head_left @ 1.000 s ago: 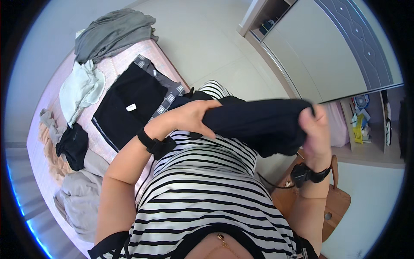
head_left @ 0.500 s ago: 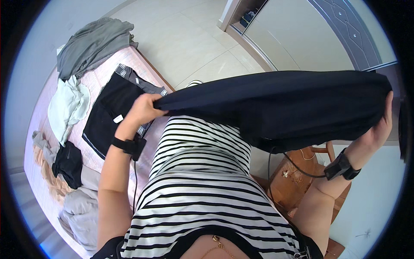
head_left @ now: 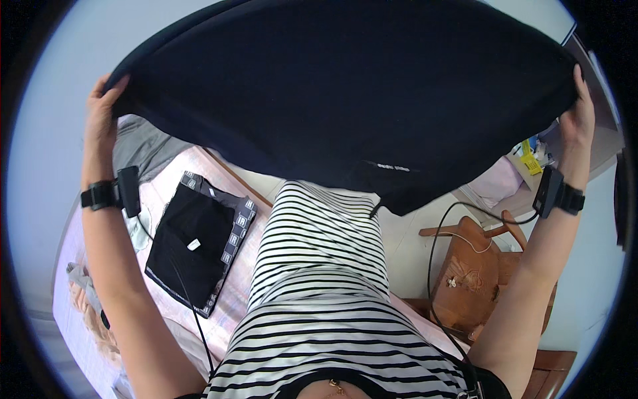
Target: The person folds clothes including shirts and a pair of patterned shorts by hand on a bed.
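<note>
A large black garment is stretched wide in the air in front of me, with a small patch of white print near its lower edge. What kind of garment it is, I cannot tell. My left hand is closed on its left edge, thumb over the cloth. At the opposite edge my right hand grips the cloth, its fingers partly hidden behind it. The lower hem sags between the hands, and a short corner hangs down right of the middle. Folded black clothing with a patterned grey band and a white label lies on the bed below my left arm.
The bed has a pale pink cover. Grey cloth, a white garment and peach clothing lie on it. At the right stands a brown wooden chair with a cable on it. Cables run from both wrist straps.
Both hands have risen, and the left has moved outward to the left. The black garment went from a narrow, bunched length to a wide spread, now covering the floor and much of the cabinet.
</note>
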Available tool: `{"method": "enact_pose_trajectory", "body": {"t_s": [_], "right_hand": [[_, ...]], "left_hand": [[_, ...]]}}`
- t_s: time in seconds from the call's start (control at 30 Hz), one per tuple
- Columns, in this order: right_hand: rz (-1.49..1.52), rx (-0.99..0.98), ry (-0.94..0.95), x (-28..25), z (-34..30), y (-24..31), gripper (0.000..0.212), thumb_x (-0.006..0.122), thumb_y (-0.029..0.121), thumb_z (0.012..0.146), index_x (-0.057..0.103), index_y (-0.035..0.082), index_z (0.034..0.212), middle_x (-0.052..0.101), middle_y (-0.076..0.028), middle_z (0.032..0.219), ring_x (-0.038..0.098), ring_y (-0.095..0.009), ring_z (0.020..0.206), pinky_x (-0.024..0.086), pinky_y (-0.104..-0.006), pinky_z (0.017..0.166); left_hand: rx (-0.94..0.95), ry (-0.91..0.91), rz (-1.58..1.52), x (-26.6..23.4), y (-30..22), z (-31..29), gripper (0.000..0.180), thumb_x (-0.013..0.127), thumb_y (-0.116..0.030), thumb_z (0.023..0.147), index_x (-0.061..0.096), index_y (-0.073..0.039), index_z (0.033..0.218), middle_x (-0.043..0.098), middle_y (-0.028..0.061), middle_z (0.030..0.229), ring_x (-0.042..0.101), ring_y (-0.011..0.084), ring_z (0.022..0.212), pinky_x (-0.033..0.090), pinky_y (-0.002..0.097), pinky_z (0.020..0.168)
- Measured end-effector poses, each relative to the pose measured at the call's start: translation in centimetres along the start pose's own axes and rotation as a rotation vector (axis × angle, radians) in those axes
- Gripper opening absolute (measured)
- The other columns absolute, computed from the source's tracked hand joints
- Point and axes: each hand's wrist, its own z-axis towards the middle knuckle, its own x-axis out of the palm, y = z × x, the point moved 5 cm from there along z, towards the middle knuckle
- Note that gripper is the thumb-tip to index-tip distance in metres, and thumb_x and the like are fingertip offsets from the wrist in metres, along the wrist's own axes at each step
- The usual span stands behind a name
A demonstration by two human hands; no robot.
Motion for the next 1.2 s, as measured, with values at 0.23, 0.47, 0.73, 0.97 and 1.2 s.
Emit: {"method": "enact_pose_trajectory", "body": {"t_s": [0.23, 0.47, 0.73, 0.97, 1.2], "right_hand": [[0.12, 0.217, 0.078, -7.3, -8.5, -4.8, 0.027, 0.06, 0.017, 0.089, 0.059, 0.005, 0.112, 0.062, -0.007, 0.112, 0.056, -0.019, 0.105, 0.04, -0.033, 0.097], [-0.141, 0.627, 0.289, -16.9, -25.2, -14.8, 0.04, 0.071, 0.006, 0.071, 0.057, 0.003, 0.108, 0.065, -0.008, 0.097, 0.063, -0.018, 0.086, 0.05, -0.0304, 0.08], [-0.019, 1.31, 0.618, -14.2, -36.9, -24.0, 0.027, 0.065, -0.007, 0.069, 0.063, 0.003, 0.094, 0.067, -0.002, 0.092, 0.062, -0.014, 0.084, 0.048, -0.0252, 0.079], [0.094, 1.008, 0.34, -9.8, -32.0, -25.9, 0.034, 0.058, -0.005, 0.072, 0.06, 0.0, 0.106, 0.064, -0.01, 0.105, 0.061, -0.018, 0.096, 0.046, -0.0292, 0.087], [-0.534, 1.248, 0.723, -12.0, -37.7, -33.4, 0.03, 0.067, 0.012, 0.079, 0.062, -0.001, 0.106, 0.064, -0.002, 0.094, 0.056, -0.011, 0.082, 0.044, -0.0246, 0.077]], "left_hand": [[0.114, 0.028, 0.095, -9.2, -5.3, -10.6, 0.062, 0.06, -0.008, 0.082, 0.032, 0.002, 0.137, 0.047, 0.0127, 0.126, 0.047, 0.0195, 0.116, 0.032, 0.0315, 0.104], [-0.378, -0.016, 0.415, -11.1, -0.4, -27.1, 0.076, 0.074, 0.003, 0.054, 0.047, -0.003, 0.125, 0.053, 0.0026, 0.101, 0.052, 0.013, 0.093, 0.044, 0.0241, 0.083], [-1.007, 0.611, 0.52, -6.4, 5.6, -33.7, 0.06, 0.065, 0.012, 0.05, 0.06, -0.008, 0.107, 0.049, -0.0053, 0.081, 0.046, 0.0054, 0.074, 0.038, 0.0181, 0.068], [-0.676, -0.036, -0.323, -9.9, 14.0, -30.7, 0.049, 0.067, -0.009, 0.078, 0.046, -0.004, 0.122, 0.055, -0.0018, 0.089, 0.053, 0.0056, 0.078, 0.042, 0.0182, 0.072], [-0.983, 0.183, 0.01, -5.7, 20.7, -31.5, 0.035, 0.059, -0.01, 0.088, 0.053, 0.001, 0.12, 0.06, 0.0058, 0.115, 0.058, 0.0137, 0.101, 0.042, 0.0276, 0.092]]}}
